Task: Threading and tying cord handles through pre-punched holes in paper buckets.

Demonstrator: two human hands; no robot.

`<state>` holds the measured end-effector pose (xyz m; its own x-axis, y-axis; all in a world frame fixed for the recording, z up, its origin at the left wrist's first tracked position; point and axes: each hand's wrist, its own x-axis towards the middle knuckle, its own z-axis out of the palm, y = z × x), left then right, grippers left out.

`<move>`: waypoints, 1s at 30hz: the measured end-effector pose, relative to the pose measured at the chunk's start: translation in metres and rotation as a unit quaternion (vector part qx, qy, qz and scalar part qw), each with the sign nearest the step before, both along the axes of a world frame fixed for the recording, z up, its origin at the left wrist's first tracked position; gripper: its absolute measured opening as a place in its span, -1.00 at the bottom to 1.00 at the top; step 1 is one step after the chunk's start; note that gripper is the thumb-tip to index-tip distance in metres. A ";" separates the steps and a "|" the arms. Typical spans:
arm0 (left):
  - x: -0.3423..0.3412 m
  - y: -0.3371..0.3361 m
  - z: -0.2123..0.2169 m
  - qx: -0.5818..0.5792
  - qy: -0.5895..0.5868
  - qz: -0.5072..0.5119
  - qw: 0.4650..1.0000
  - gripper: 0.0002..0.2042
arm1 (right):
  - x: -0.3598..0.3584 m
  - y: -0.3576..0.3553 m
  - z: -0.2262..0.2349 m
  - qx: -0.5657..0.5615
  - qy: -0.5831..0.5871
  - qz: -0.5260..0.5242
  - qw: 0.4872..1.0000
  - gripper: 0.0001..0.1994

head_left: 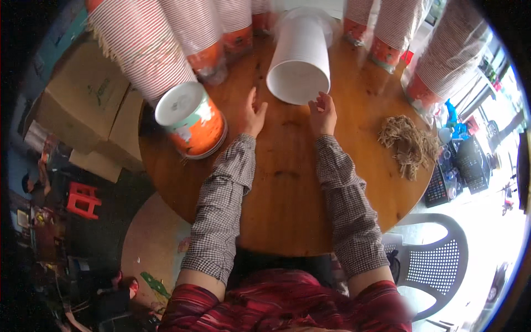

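Note:
On the round wooden table a white bucket-shaped container point(301, 52), perhaps several nested together, has its round open end turned toward me. My right hand point(323, 115) is at the right edge of that opening, fingers slightly curled; whether the fingertips touch the rim I cannot tell. My left hand point(254, 116) hovers to the left of the opening, fingers apart and holding nothing. An orange paper bucket point(200, 130) with a white and green band stands upside down left of my left hand, its pale round base facing up.
Tall stacks of nested paper buckets point(138, 47) line the table's far left, with more wrapped stacks point(451, 58) at the far right. Tan twine point(406, 144) lies at the right on the table point(287, 210). Cardboard boxes point(88, 91), a red stool point(84, 200) and a grey chair point(434, 265) stand around.

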<state>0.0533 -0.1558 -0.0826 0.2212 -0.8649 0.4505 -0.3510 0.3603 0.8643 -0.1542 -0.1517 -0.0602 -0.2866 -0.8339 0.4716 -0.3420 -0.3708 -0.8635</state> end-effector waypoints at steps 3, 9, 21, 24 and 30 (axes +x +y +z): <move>-0.016 -0.016 0.010 -0.023 0.052 -0.002 0.998 -0.61 | -0.007 -0.018 0.007 -0.080 -0.024 -0.105 0.991 -0.74; -0.040 -0.030 0.024 -0.033 0.008 0.136 0.990 -0.76 | -0.018 -0.035 0.015 -0.031 -0.053 -0.087 0.994 -0.80; -0.030 0.001 0.019 0.025 0.000 0.045 0.999 -0.74 | -0.022 -0.016 0.023 -0.092 0.037 -0.081 0.992 -0.82; -0.021 0.021 0.007 0.030 0.051 -0.019 0.998 -0.73 | -0.024 0.004 0.021 -0.174 0.074 -0.073 0.979 -0.71; -0.003 0.082 0.013 0.003 0.128 0.058 0.990 -0.63 | -0.047 0.060 0.017 -0.053 0.031 0.090 0.994 -0.76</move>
<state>0.0502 -0.0733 -0.0700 0.4256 -0.8295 0.3617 -0.1598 0.3245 0.9323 -0.2014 -0.0915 -0.0430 -0.1050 -0.8132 0.5724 -0.3133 -0.5192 -0.7952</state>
